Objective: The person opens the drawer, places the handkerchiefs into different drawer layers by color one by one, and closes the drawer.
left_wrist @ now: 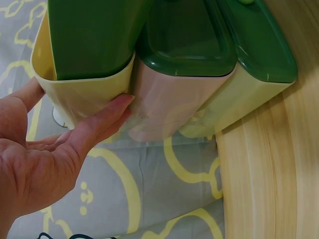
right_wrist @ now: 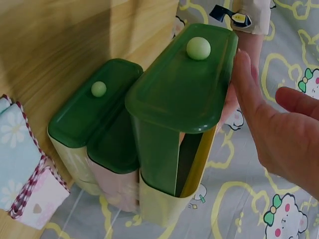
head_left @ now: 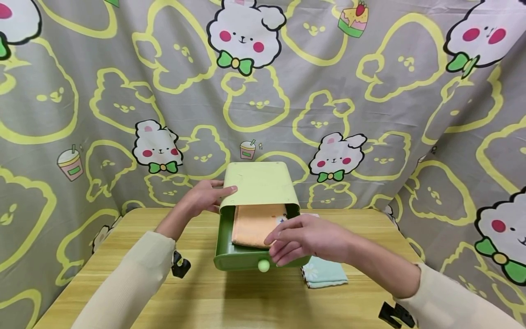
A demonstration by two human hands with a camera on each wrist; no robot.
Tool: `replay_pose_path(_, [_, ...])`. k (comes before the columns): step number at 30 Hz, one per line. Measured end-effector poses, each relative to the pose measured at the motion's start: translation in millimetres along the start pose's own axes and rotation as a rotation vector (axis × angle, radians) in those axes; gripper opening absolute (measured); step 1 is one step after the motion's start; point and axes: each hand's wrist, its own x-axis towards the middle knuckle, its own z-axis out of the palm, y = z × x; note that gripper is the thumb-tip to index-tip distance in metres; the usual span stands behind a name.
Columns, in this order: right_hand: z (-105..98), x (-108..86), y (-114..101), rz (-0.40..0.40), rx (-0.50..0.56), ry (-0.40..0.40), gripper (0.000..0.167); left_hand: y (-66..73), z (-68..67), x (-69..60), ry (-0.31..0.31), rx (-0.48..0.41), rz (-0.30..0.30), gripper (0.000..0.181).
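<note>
A small drawer unit stands on the table, its pale yellow top casing (head_left: 259, 183) over a green drawer (head_left: 240, 261) pulled out toward me. Inside that drawer lies a folded orange towel (head_left: 252, 226). My left hand (head_left: 207, 196) rests against the casing's left side, thumb on the top edge, other fingers partly hidden. Over the drawer's front right corner hovers my right hand (head_left: 304, 237), fingers loosely bent, nothing visibly held. Below, the pink casing (left_wrist: 164, 99) and the lowest pale casing (left_wrist: 249, 104) have their drawers pushed in.
A folded light blue towel (head_left: 326, 274) lies on the wooden table (head_left: 185, 283), right of the unit. A pinkish white cloth (right_wrist: 47, 199) is beside it. Patterned grey curtain (head_left: 259, 114) hangs behind and at both sides.
</note>
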Motion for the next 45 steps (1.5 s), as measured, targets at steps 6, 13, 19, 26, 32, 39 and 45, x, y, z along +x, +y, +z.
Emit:
replay_pose_path(6, [7.6,-1.8,4.3,0.089,-0.05,-0.106,0.033,-0.6,0.0,0.6,-0.002,0.003,-0.002,0.083])
replay_pose_path(13, [12.8,-1.1,21.0,0.178,-0.102,-0.126,0.033,0.4,0.1,-0.3,-0.005,0.007,-0.003,0.082])
replay_pose_path(19, [14.7,0.8,36.2,0.227,-0.089,-0.088,0.035,0.6,0.4,-0.1,-0.006,0.007,-0.001,0.082])
replay_pose_path(26, [18.1,6.5,51.6,0.249,0.006,-0.066,0.032,-0.5,-0.1,1.0,-0.004,0.015,0.001,0.083])
replay_pose_path(32, [19.8,8.9,56.7,0.253,0.057,-0.059,0.038,-0.8,-0.3,0.8,-0.006,0.018,0.004,0.084])
replay_pose_path(39, [22.6,11.0,60.2,0.247,0.089,-0.033,0.04,-0.3,-0.4,-0.3,-0.005,0.02,0.008,0.084])
replay_pose_path(45, [24.3,10.9,60.5,0.227,0.103,-0.015,0.039,0.4,-0.4,-0.6,-0.009,0.022,0.006,0.084])
